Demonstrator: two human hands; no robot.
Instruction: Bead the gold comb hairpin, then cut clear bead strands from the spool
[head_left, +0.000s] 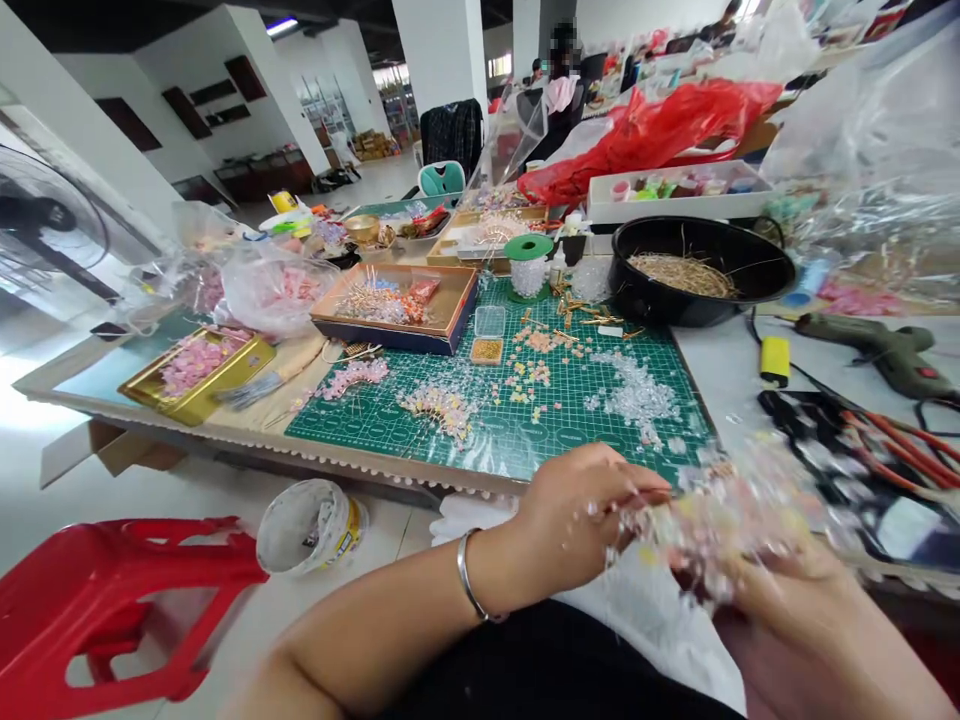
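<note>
My left hand [577, 515], with a silver bangle on the wrist, pinches the stem end of a beaded ornament [720, 510] made of clear and pastel beads. My right hand [795, 600] cups the same ornament from below; it is blurred by motion. Both hands are at the near edge of a green cutting mat [517, 430]. Loose pink, yellow and clear beads [634, 395] lie scattered on the mat. A beaded sprig [442, 405] lies mid-mat.
A black pan [697, 270] with straw-like wires stands at the mat's far right. A brown tray [397, 300], a gold tin [199, 370], a glue gun [885, 350] and red-handled pliers [900, 440] are about. A red stool [112, 600] and a white tub [311, 525] sit on the floor at left. A person sits far back.
</note>
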